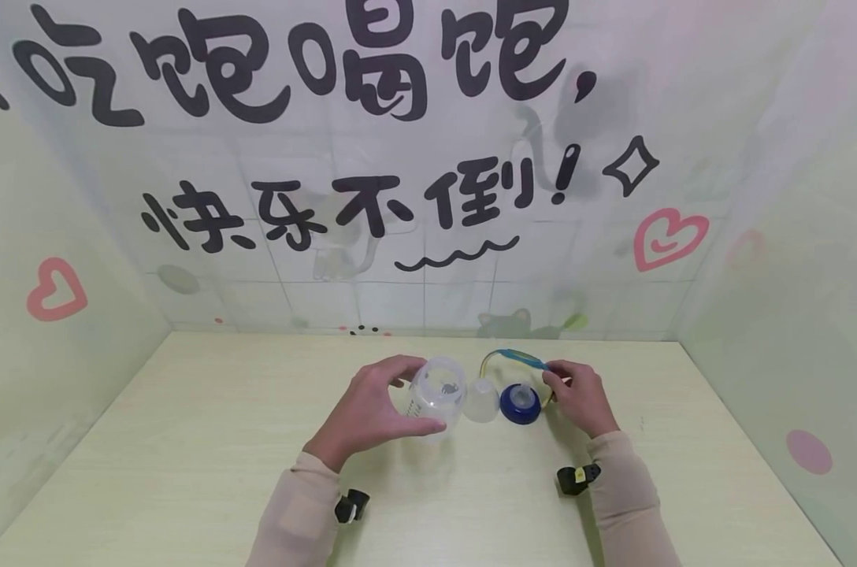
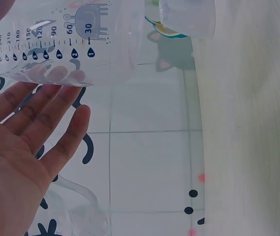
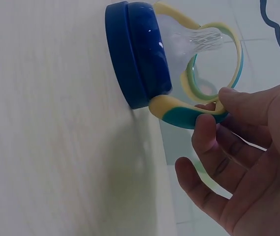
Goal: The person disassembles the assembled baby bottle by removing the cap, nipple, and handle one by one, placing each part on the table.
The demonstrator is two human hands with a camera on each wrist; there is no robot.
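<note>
My left hand holds a clear baby bottle without its top, thumb on the near side and fingers on the far side. In the left wrist view the bottle shows dark blue measuring marks and a grey animal print. With thumb and fingertips, my right hand pinches the yellow and teal handle of the bottle top. This top has a blue screw ring and a clear nipple facing up. Between bottle and top stands a translucent bottle cap.
All this is over a pale wood-grain table. A printed wall sheet with dark lettering rises behind the table's back edge, and side panels stand left and right. Each wrist wears a small black camera.
</note>
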